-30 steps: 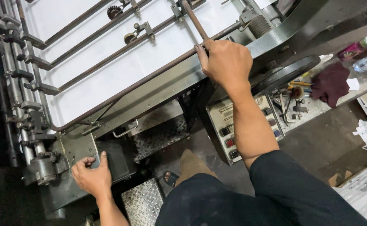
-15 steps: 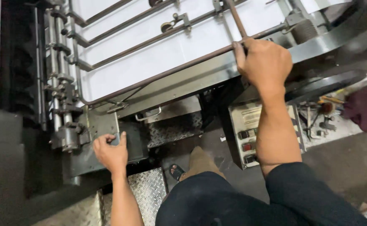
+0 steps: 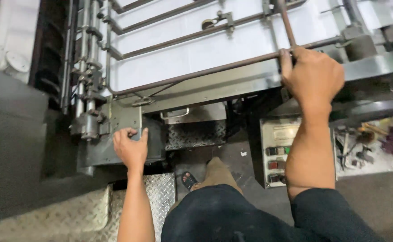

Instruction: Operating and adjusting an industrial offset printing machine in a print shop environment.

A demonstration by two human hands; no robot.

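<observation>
Two hands are on the machine, head view only. Your right hand (image 3: 313,76) at 1 o'clock is closed around the rusty cross rod (image 3: 196,74), at its junction with a second rod running away toward 12. Your left hand (image 3: 131,148) at 8 o'clock rests on the grey side plate (image 3: 124,118); fingers curl over its lower edge, but whether they clamp it I cannot tell.

Progress, as a judgement: you are braced on the step and holding on; nothing on the white sheet bed (image 3: 214,45) looks shifted or lifted, so the work proper appears to lie ahead.

Surroundings: roller stack (image 3: 86,67) at 10 o'clock, just beside the left hand. Control box (image 3: 277,152) with coloured buttons at 4 o'clock, against your right forearm. Checker-plate step (image 3: 158,197) at 6, with your sandalled foot (image 3: 192,179) on the floor just beyond it. Loose tools (image 3: 358,148), blurred, at 3 o'clock.

Obstructions: guide rods cross the bed, limiting reach to the sheet.
</observation>
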